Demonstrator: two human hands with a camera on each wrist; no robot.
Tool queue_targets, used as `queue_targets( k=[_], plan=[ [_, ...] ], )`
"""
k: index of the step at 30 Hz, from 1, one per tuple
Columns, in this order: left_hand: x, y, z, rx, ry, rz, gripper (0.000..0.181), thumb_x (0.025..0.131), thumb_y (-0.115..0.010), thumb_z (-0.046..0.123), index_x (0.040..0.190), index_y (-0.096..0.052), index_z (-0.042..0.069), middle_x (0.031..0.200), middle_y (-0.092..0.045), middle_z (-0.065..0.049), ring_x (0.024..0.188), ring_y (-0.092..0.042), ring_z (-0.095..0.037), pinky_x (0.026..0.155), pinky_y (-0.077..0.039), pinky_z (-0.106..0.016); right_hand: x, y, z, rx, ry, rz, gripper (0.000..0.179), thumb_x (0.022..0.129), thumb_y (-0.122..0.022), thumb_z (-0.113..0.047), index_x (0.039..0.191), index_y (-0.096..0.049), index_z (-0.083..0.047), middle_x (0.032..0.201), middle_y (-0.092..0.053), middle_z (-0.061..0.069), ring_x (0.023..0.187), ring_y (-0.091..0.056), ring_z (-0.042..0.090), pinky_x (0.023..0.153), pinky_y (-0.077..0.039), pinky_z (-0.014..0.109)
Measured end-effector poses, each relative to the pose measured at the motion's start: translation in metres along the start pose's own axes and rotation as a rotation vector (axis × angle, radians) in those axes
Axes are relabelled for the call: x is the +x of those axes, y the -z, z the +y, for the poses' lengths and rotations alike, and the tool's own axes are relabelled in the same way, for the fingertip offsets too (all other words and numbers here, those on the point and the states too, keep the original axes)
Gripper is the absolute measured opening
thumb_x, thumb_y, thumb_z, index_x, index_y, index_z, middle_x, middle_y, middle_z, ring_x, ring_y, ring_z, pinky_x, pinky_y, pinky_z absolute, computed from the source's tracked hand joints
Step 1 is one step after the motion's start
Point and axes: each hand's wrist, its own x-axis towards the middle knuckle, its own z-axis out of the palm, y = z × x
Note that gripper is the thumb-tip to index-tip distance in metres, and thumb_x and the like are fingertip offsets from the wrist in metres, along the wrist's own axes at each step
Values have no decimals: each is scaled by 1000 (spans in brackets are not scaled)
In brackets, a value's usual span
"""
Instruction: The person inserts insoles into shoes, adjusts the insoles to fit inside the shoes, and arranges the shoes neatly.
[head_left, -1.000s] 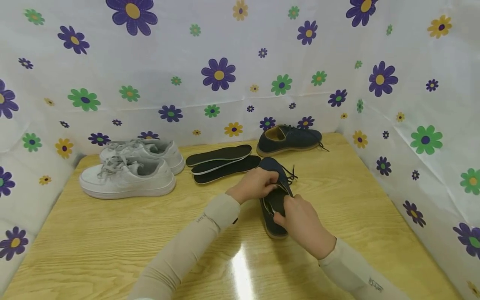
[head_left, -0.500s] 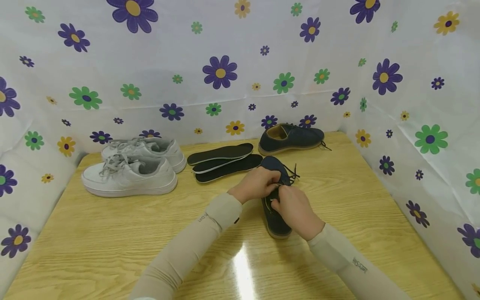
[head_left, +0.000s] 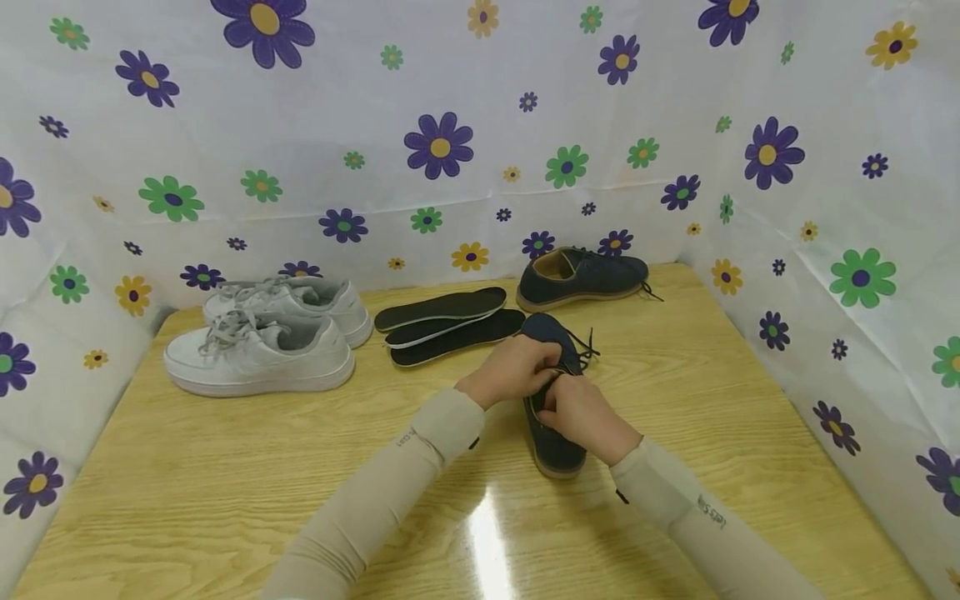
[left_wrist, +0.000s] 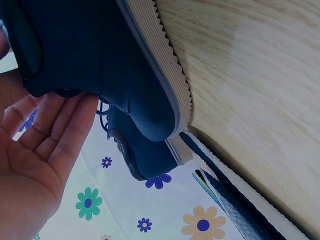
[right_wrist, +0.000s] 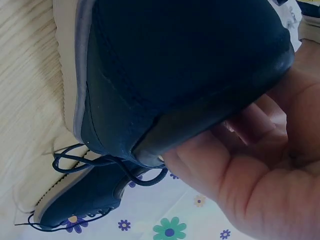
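A navy lace-up shoe [head_left: 558,450] stands on the table with its toe pointing away. My left hand [head_left: 517,367] pinches the front of its opening by the tongue and laces; in the left wrist view, the fingers [left_wrist: 75,120] of that hand bend around the opening's edge. Inside the opening, the fingers of my right hand [head_left: 585,412] are curled, reaching toward the toe. That hand holds a dark insole, now almost wholly hidden by the hand and the shoe. In the right wrist view, the shoe's side [right_wrist: 190,60] covers the right fingertips.
Several black insoles [head_left: 450,325] lie in a loose pile left of the shoe. The other navy shoe [head_left: 592,279] stands behind it. A pair of white sneakers [head_left: 262,354] stands at the left of the wooden table [head_left: 300,475]. Flowered cloth [head_left: 300,125] walls the back and sides.
My right hand has moved forward and left, deeper into the shoe's opening, and the insole seen between its fingers has gone mostly out of sight. The left hand keeps its hold.
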Motion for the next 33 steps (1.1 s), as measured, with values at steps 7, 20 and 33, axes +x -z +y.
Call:
queue_targets(
  k=[7, 20, 33],
  plan=[
    [1, -1, 0, -11, 8, 1, 21, 94, -63, 12, 78, -49, 15, 62, -46, 4, 53, -44, -10, 56, -33, -23, 3, 6, 2, -2, -40, -140, 29, 82, -71, 1, 55, -65, -6, 50, -50, -6, 49, -42, 8, 51, -39, 23],
    [1, -9, 1, 13, 13, 31, 13, 93, -65, 17, 83, -57, 14, 68, -59, 1, 58, -54, -11, 58, -41, -26, 4, 4, 10, -137, 99, -175, 39, 82, -63, 9, 53, -46, -12, 50, -36, -6, 48, -34, 9, 51, -29, 21],
    [6, -13, 10, 7, -4, 54, 13, 92, -66, 15, 82, -58, 13, 69, -60, -1, 60, -55, -12, 58, -41, -25, -5, 16, 23, 67, 150, -338, 33, 83, -43, 17, 63, -55, -6, 62, -40, -2, 54, -25, 8, 55, -23, 22]
  ],
)
